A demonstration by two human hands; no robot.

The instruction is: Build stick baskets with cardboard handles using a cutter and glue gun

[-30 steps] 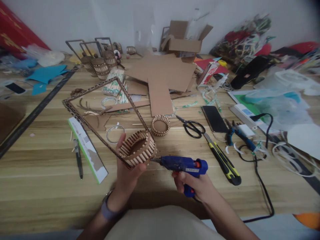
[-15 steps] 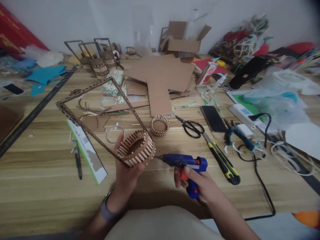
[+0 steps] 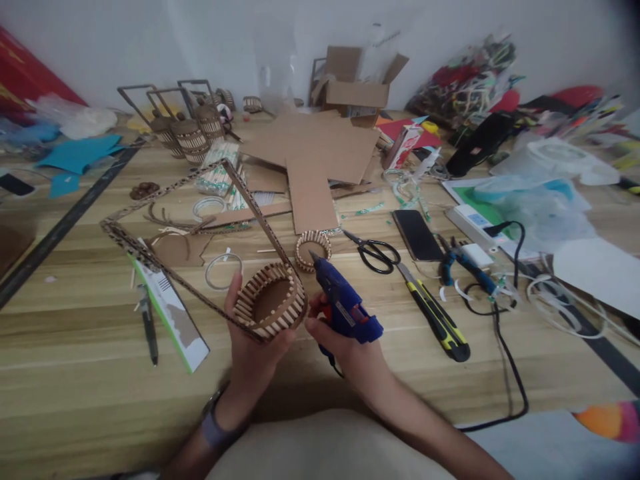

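A round basket of short wooden sticks (image 3: 273,303) is held in my left hand (image 3: 253,357), with fingers behind it and the thumb along its lower side. From it a tall angular cardboard handle (image 3: 255,212) leans up and to the left. My right hand (image 3: 345,343), close to the basket's right side, is wrapped round a blue glue gun (image 3: 345,303), whose nozzle points up and left. Just behind the nozzle lies a smaller stick ring (image 3: 313,249) with a cardboard base.
Scissors (image 3: 377,255), a phone (image 3: 417,235), a yellow-black cutter (image 3: 435,313) and pliers (image 3: 467,267) lie to the right. Cardboard pieces (image 3: 313,200) are behind. Finished small buckets (image 3: 190,137) stand back left; a black pen (image 3: 149,327) lies left. A black cable (image 3: 515,373) runs at the right.
My right hand has moved left towards the basket, and the glue gun has swung from pointing left to pointing up-left. The basket has tilted slightly. The whole view has shifted a little.
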